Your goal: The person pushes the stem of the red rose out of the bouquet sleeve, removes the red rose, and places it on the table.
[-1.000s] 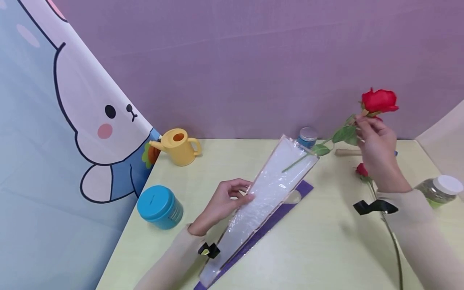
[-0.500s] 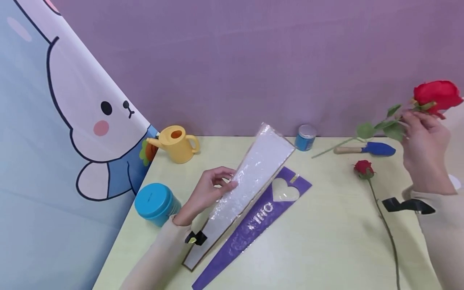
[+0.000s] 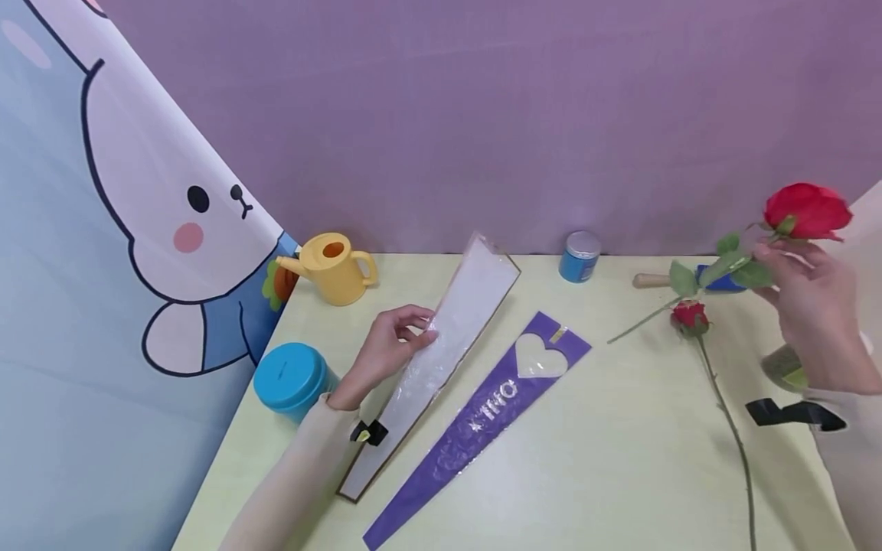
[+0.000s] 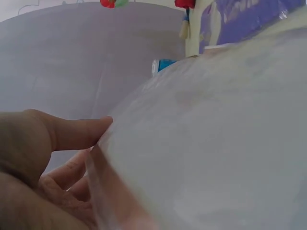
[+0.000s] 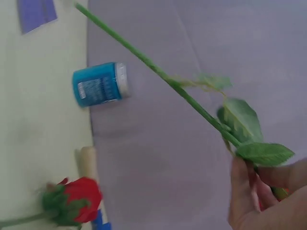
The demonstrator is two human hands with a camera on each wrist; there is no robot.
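My left hand [image 3: 393, 344] pinches the left edge of a long, tapered white flower sleeve [image 3: 451, 321] with a clear shiny film. In the left wrist view, thumb and fingers clasp the edge of the film. At the right, my right hand [image 3: 820, 306] holds a large red rose [image 3: 808, 210] by its stem just below the bloom. Its green stem [image 5: 158, 69] and leaves point left and down, over the table. A purple sleeve [image 3: 482, 413] with a heart-shaped window lies flat beside the white one. Below the held rose, a smaller red rose [image 3: 690, 315] lies on the table.
A yellow watering can [image 3: 338, 272] stands at the back left, with a blue lidded tub [image 3: 292, 383] in front of it. A small blue jar [image 3: 579, 260] is at the back edge. A wooden-handled blue trowel [image 3: 651, 281] and a partly hidden jar [image 3: 782, 369] are at the right.
My right hand has drawn the large rose away to the right, its stem leaving the white sleeve. My left hand has shifted the white sleeve leftward, uncovering the purple one.
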